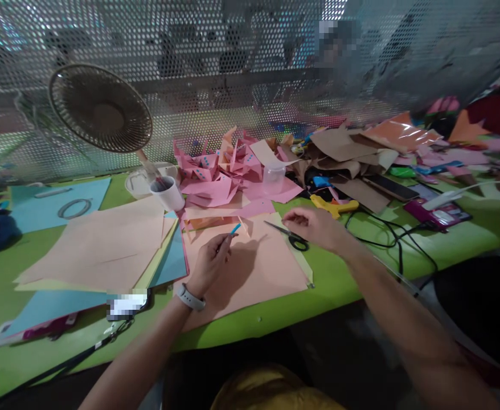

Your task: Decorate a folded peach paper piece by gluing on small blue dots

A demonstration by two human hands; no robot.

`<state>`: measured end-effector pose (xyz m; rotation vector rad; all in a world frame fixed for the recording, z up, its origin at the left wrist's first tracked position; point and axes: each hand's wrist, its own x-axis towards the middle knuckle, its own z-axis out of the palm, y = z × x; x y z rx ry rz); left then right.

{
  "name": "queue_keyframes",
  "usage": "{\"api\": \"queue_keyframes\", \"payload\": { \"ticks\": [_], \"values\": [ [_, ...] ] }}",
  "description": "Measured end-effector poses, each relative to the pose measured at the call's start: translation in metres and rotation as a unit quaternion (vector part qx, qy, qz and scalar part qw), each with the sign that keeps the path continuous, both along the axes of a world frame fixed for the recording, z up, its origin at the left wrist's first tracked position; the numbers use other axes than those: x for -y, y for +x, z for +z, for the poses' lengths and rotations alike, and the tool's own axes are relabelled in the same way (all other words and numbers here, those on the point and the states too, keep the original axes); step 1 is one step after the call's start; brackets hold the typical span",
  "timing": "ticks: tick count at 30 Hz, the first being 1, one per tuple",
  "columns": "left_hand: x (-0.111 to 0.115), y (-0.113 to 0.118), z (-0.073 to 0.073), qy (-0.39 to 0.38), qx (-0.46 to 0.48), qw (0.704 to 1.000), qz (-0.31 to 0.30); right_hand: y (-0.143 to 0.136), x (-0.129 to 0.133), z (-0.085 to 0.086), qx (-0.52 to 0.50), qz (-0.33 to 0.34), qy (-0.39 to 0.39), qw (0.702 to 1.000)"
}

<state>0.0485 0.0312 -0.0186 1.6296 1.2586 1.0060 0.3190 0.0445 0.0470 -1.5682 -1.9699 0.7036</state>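
Observation:
My left hand (213, 256), with a pale watch band at the wrist, is closed on a slim blue strip (235, 229). Its lower end is hidden in my fingers, and I cannot tell what it is made of. Beneath that hand lies a large peach paper sheet (267, 273). Black-handled scissors (298, 242) rest at the sheet's right side, blades pointing left. My right hand (312, 225) is over their middle, fingers curled and pinching there. Just behind my left hand is a folded orange paper piece (209, 222).
At left stand a fan (105, 117), a white cup (167, 195) and stacked paper sheets (100, 245). Pink paper cutouts (203, 165) pile up behind. On the right are a yellow tool (335, 206), a black cable (386, 228) and a phone (390, 187). A perforated metal screen (241, 85) backs the table.

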Motion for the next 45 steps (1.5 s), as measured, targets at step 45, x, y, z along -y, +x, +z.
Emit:
{"api": "queue_keyframes", "payload": {
  "ticks": [45],
  "values": [
    [0.01, 0.003, 0.039, -0.239, 0.22, 0.946, 0.0, -0.051, -0.022, -0.03, -0.307, 0.155, -0.349, 0.872]
  ]
}}
